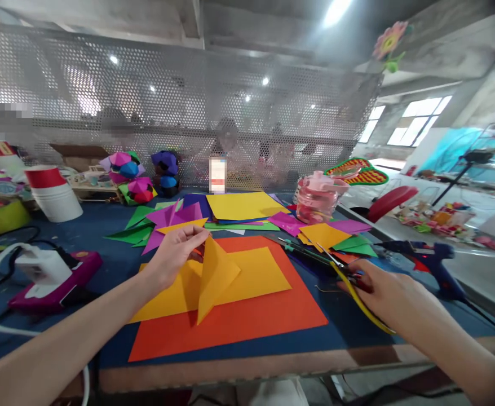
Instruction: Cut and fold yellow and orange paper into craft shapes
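Folded sheet pinched in the left hand; scissors in the right.
We pinch the folded yellow paper [217,276] at its upper corner between the closed fingers of the left hand [173,251]; its panels flare down over a flat yellow sheet [264,272], which lies on a red-orange sheet [230,332] on the table [344,341]. The right hand [393,293] is closed around the handles of the scissors [365,283], beside a curved yellow strip [368,313]. We judge the paper light, crisp along its creases and easily dented; we should grip it lightly at a layered corner, clear of the open panels. The scissors should feel stiffer and heavier; we take them by the handles.
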Tool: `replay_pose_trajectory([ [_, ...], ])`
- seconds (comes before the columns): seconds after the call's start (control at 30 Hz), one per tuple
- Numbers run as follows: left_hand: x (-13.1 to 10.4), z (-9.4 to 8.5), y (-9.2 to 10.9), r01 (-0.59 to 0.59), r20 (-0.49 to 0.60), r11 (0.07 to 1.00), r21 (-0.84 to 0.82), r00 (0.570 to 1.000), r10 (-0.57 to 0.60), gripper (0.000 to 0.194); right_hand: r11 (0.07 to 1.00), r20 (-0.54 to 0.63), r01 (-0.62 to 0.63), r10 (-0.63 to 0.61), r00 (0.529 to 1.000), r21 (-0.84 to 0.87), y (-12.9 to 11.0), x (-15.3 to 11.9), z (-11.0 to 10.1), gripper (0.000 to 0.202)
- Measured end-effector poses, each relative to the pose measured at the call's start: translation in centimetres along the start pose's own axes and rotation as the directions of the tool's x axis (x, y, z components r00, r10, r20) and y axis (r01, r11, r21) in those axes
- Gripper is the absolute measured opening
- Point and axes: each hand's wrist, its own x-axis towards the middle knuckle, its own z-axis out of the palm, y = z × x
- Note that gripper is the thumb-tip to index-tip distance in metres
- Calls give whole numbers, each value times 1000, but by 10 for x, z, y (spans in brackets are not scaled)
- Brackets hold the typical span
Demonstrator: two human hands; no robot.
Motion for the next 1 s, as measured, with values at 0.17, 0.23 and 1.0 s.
replay_pose_trajectory([
  [0.17, 1, -2, 5, -21, -62, 1000, -5, 998, 20, 32, 989, -78, 140, -135, 988, 56, 20, 7, 16, 36],
  [0.23, 1, -3, 6, -21, -98, 1000, -23, 995, 19, 34, 974, -101, 216, -208, 973, 69, 24, 9, 20, 42],
  [1.0, 13, -26, 10, -176, 0, 914, 366, 982, 189, 21, 993, -122, 103, -109, 987, -58, 26, -7, 5, 42],
])
